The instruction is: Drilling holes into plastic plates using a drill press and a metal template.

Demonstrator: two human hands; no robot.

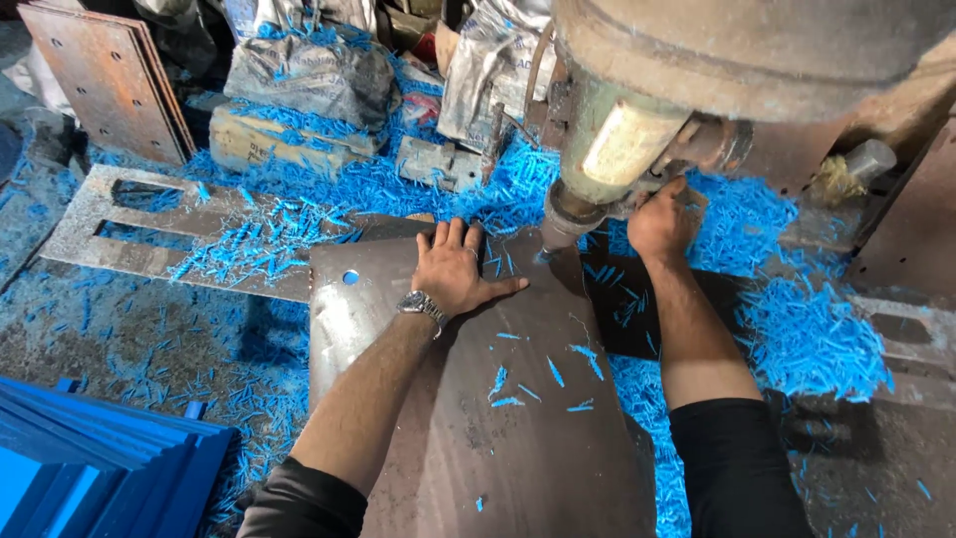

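My left hand [456,269] lies flat, fingers spread, on a large brown metal plate [478,428] and presses it down. A wristwatch [422,305] sits on that wrist. The plate has a round hole [351,277] near its far left corner. A big drill press head [637,130] comes down with its bit [550,249] touching the plate just right of my left hand. My right hand [661,221] is closed around a part under the machine head, behind the spindle; what it grips is hidden.
Blue plastic shavings [807,329] cover the floor around the plate. A stack of blue sheets [90,468] lies at lower left. Rusty drilled plates [110,80] lean at top left, a slotted steel frame [129,219] lies flat, and sacks [309,70] stand behind.
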